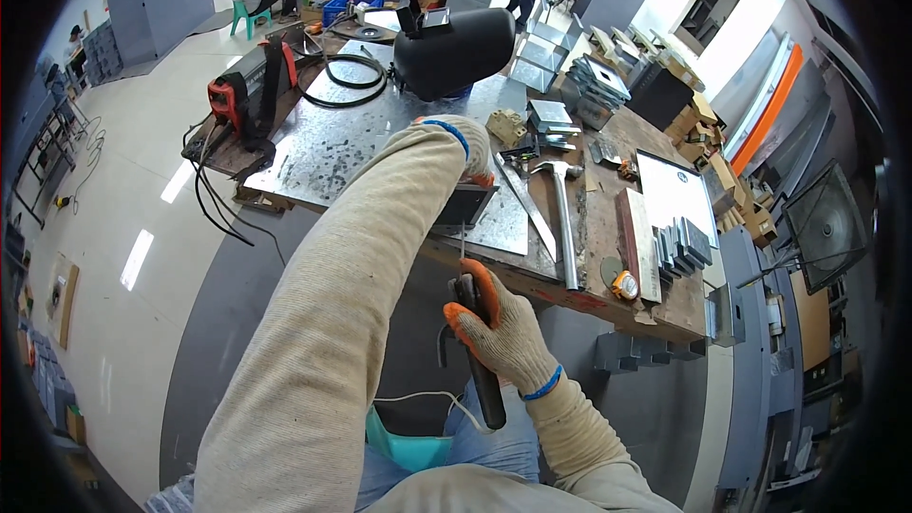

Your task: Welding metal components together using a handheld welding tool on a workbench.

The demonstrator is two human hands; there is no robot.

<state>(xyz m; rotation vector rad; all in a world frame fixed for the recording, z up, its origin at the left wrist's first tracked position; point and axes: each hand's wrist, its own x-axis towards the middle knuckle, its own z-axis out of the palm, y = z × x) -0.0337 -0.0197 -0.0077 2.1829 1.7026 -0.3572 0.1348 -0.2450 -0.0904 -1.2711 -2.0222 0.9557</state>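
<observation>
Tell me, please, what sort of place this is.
Probably a metalworking shop: a claw hammer and small metal pieces lie on the workbench, and what looks like a red-and-black welding machine stands toward the left.

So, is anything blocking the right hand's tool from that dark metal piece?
Nothing visible: the thin rod on the black tool in the right hand points toward the dark metal piece. Whether they touch, I can't tell.

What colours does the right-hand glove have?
The glove is beige with orange on the fingers; the head view shows it.
</observation>
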